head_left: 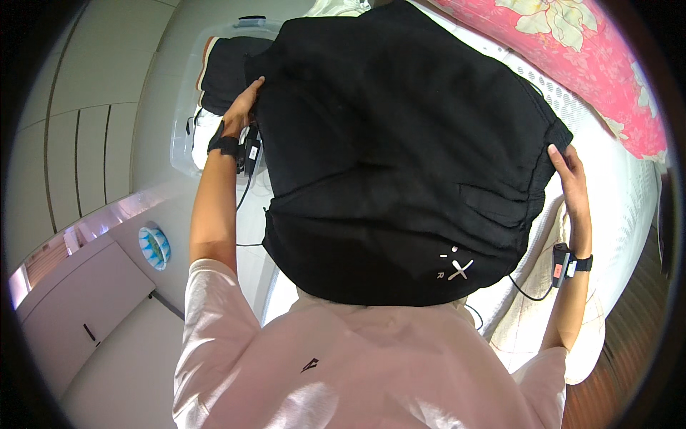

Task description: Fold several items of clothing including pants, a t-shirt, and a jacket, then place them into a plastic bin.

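Note:
A large black garment [386, 136] is spread out in front of me, its lower edge against my body. White printed marks show near its lower right part, and the right edge is gathered into puckers. My left hand [243, 107] grips the garment's left edge, fingers partly hidden behind the fabric. On the opposite side, my right hand [569, 175] pinches a bunched corner, with the thumb on top and the other fingers mostly underneath. Each wrist wears a black strap with a small device and a cable. Which kind of garment it is, I cannot tell.
Left of the garment stands a clear plastic box [184, 132] holding folded dark clothes [232, 68] and something white. Pink floral bedding [550, 43] lies at the far right of the white bed [629, 207]. A cream cloth [525, 314] hangs near my right forearm.

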Tool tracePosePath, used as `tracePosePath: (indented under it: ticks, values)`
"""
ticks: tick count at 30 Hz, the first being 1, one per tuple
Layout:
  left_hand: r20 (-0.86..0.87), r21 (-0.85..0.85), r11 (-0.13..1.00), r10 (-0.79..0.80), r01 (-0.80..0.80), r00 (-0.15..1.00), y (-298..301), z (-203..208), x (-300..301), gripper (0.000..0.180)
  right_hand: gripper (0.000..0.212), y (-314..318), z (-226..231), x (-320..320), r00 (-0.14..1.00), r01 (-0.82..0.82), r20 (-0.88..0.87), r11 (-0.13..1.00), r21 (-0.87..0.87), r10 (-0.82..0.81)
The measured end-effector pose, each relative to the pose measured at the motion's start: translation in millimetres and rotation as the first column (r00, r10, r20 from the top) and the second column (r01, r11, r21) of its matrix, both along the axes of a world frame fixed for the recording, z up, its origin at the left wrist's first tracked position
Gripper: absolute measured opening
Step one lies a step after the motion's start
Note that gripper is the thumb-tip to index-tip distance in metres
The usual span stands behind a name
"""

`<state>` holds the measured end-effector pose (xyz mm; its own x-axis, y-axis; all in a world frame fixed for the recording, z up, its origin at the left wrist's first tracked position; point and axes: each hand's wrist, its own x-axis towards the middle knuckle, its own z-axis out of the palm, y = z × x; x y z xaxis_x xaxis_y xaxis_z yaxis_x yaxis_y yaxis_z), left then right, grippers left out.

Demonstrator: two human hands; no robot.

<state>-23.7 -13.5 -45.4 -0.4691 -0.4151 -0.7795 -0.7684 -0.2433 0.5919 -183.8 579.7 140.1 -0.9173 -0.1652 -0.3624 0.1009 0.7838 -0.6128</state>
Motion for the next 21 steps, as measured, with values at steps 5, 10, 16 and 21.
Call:
tracePosePath:
  ticks: [5, 10, 16, 21]
  values:
    - [0.091, 0.090, 0.989, 0.108, -0.116, 0.990, -13.1, -23.6, -15.1, 0.064, 0.054, 24.0, -24.9, -20.6, 0.998, -0.066, 0.014, 0.993, -0.097, 0.067]
    - [0.066, -0.238, 0.970, -0.043, 0.057, 0.997, -21.8, -14.7, -27.3, 0.034, 0.055, 36.0, -42.0, -30.5, 0.995, -0.064, 0.070, 0.984, -0.167, 0.076]
    - [-0.333, 0.139, 0.878, 0.476, -0.457, 0.814, -77.4, -26.0, 1.3, 0.036, 0.057, 27.8, -37.3, -26.3, 0.992, -0.073, 0.083, 0.969, -0.237, 0.095]
    - [-0.642, 0.358, 0.731, 0.644, -0.580, 0.416, -64.7, 32.1, 44.9, 0.028, 0.058, 38.0, -44.1, -24.7, 0.992, -0.022, 0.113, 0.977, -0.214, 0.047]
